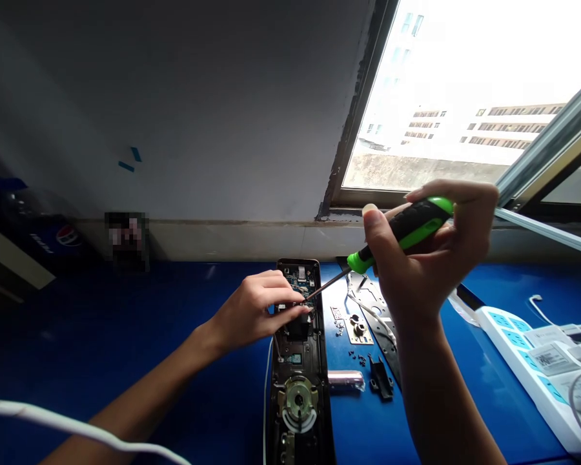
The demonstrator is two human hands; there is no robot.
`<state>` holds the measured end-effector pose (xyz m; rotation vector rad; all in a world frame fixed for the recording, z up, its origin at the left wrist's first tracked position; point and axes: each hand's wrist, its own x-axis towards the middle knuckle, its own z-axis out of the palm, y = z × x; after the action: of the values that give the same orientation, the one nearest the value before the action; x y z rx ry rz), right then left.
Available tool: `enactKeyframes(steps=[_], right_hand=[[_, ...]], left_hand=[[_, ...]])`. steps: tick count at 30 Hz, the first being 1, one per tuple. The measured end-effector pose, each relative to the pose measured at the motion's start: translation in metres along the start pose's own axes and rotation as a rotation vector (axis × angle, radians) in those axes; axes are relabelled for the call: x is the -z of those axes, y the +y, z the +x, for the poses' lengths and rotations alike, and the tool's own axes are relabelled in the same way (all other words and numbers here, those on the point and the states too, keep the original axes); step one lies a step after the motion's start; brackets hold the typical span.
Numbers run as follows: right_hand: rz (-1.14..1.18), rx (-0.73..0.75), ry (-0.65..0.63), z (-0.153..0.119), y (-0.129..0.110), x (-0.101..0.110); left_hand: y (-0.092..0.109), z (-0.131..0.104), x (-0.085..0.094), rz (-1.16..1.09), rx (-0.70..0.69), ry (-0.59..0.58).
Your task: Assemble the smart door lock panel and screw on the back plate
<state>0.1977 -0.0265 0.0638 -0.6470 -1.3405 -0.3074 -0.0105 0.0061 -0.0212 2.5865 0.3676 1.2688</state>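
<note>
A long dark device housing [325, 387] lies open on the blue table, showing a circuit board [303, 278] at its far end and a round metal part [299, 399] nearer me. My right hand [426, 252] is wrapped round the green and black handle of a screwdriver [416, 226], whose thin shaft slants down left to the board area. At the screwdriver's tip, the fingers of my left hand [266, 303] are pinched together over the housing. What lies between those fingertips is too small to make out.
Right of the housing are small screws [362, 359], a metal plate with a knob [358, 329], a black bracket [380, 378] and a pink cylinder [345, 381]. A white power strip [523, 374] with plugs stands at the right. A white cable [77, 426] crosses the lower left.
</note>
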Motion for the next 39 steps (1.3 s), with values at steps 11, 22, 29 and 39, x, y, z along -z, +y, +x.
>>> enactKeyframes(steps=[11, 22, 29, 39], right_hand=[[-0.058, -0.019, 0.003, 0.001, 0.0, 0.0], [-0.066, 0.005, 0.011, 0.0, -0.002, -0.002], [-0.075, -0.046, -0.01, -0.004, -0.004, -0.004], [0.204, -0.215, -0.497, -0.003, -0.005, 0.002]], left_hand=[[-0.005, -0.001, -0.002, -0.011, -0.028, 0.016], [-0.005, -0.001, -0.003, 0.027, -0.083, 0.042], [0.001, -0.001, -0.003, 0.076, -0.033, 0.068], [-0.008, -0.006, 0.007, 0.187, 0.153, 0.148]])
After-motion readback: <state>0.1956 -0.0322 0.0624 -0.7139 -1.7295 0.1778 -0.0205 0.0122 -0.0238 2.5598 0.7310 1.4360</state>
